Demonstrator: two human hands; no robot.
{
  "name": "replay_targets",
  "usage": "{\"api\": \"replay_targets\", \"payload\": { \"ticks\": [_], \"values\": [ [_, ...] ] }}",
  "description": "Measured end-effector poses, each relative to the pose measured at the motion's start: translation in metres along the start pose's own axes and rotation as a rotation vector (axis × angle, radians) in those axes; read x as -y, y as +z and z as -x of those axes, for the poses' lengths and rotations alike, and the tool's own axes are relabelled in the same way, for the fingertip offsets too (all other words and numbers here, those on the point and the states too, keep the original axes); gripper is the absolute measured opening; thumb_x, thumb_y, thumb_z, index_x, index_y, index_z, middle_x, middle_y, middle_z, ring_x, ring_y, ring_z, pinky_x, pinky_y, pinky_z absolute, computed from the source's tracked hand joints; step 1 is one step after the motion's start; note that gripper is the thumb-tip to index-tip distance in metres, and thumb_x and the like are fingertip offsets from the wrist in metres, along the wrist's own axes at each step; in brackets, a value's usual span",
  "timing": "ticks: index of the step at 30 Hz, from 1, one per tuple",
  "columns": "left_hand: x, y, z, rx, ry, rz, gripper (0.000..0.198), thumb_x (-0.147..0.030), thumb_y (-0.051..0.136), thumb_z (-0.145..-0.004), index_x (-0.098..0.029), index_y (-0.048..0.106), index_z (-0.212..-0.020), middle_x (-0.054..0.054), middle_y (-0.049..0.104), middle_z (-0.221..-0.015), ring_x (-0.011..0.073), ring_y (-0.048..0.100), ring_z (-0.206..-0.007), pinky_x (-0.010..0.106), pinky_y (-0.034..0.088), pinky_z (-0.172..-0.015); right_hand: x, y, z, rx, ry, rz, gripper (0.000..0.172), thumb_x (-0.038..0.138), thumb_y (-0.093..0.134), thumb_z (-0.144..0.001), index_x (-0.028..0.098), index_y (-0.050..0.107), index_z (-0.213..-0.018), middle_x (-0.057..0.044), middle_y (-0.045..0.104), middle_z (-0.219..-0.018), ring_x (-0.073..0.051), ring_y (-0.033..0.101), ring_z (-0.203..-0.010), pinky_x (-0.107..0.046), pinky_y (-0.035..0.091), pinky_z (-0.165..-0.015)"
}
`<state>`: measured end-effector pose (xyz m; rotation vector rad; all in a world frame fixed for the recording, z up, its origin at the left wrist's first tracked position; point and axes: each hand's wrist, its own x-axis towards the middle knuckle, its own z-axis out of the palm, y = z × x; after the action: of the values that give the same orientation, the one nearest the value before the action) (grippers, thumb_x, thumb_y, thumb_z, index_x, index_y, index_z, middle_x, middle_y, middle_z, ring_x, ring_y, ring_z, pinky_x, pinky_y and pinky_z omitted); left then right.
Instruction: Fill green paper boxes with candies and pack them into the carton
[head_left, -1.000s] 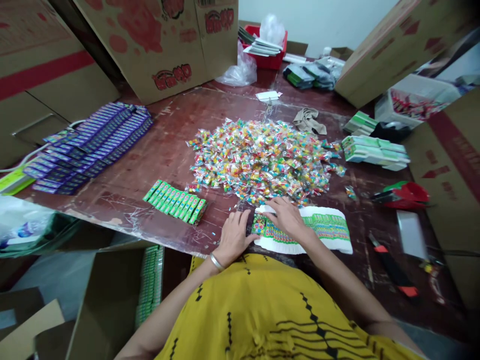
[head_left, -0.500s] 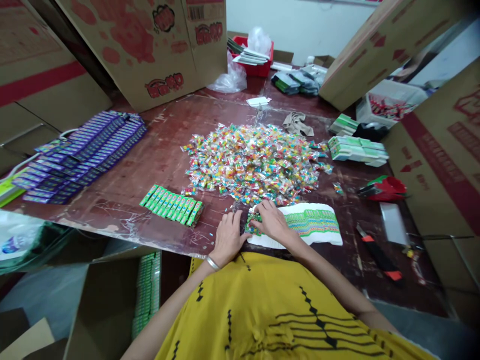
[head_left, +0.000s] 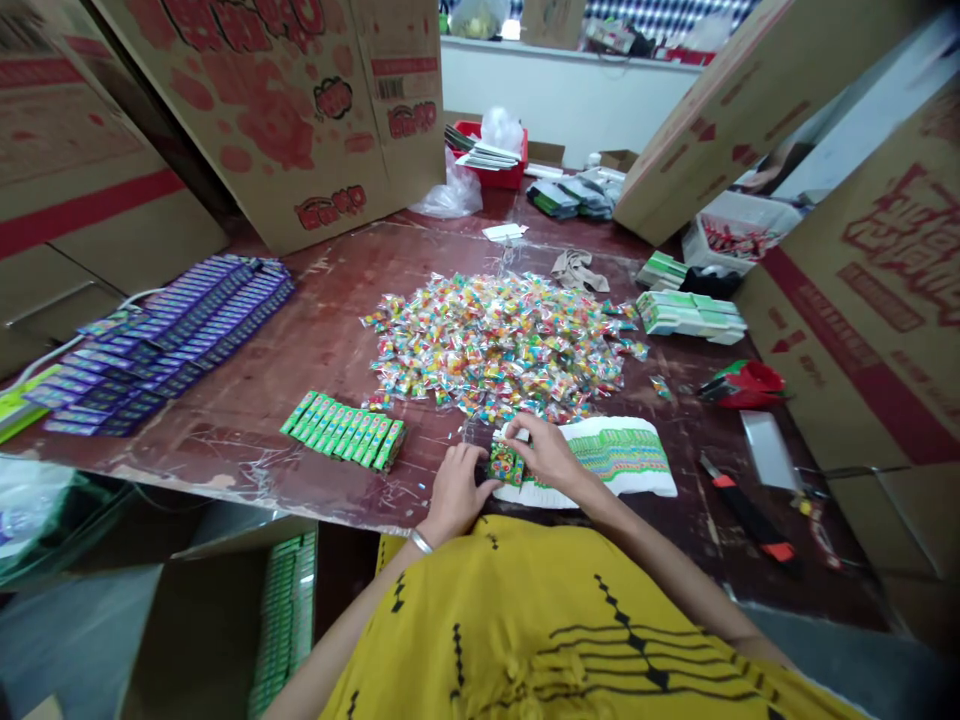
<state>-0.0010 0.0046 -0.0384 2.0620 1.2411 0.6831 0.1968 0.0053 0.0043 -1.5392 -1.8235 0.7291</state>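
Note:
My right hand pinches a flat green printed box blank lifted off the left end of a fanned row of flat green blanks. My left hand rests beside it at the table's front edge, fingers curled against the same blank. Just beyond both hands lies a big heap of small colourful wrapped candies. A row of filled green boxes lies to the left of my hands.
Purple boxes are laid out at far left. Stacks of green blanks, a red tape dispenser and an orange-tipped knife sit at right. Large cartons ring the table. An open carton with green boxes stands below.
My right hand has pulled one green blank up off the left end of the fanned row, and my left hand has closed in on it. The camera has tilted upward.

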Motion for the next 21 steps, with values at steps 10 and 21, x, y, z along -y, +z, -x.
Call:
{"api": "replay_targets", "payload": {
  "ticks": [10,21],
  "values": [
    [-0.022,-0.032,-0.020,0.518,-0.282,1.358,0.057,-0.056,0.081,-0.064,-0.016,0.066,-0.102,0.006,0.064,-0.082,0.0208,0.063,-0.079,0.033,0.047,-0.076,0.015,-0.009,0.000,-0.095,-0.090,-0.371,0.017,0.036,0.063,-0.087,0.024,0.067,-0.097,-0.006,0.067,-0.101,-0.020,0.065,-0.084,-0.035,0.057,-0.074],
    [-0.015,-0.037,-0.025,0.387,-0.221,1.395,0.062,-0.036,0.088,-0.061,-0.013,0.068,-0.116,0.011,0.069,-0.101,0.0164,0.062,-0.083,0.024,0.045,-0.076,0.027,-0.003,0.009,0.014,-0.296,-0.028,0.049,0.026,0.054,-0.092,0.033,0.047,-0.140,-0.005,0.032,-0.154,-0.027,0.034,-0.142,-0.050,0.034,-0.115]
  ]
}}
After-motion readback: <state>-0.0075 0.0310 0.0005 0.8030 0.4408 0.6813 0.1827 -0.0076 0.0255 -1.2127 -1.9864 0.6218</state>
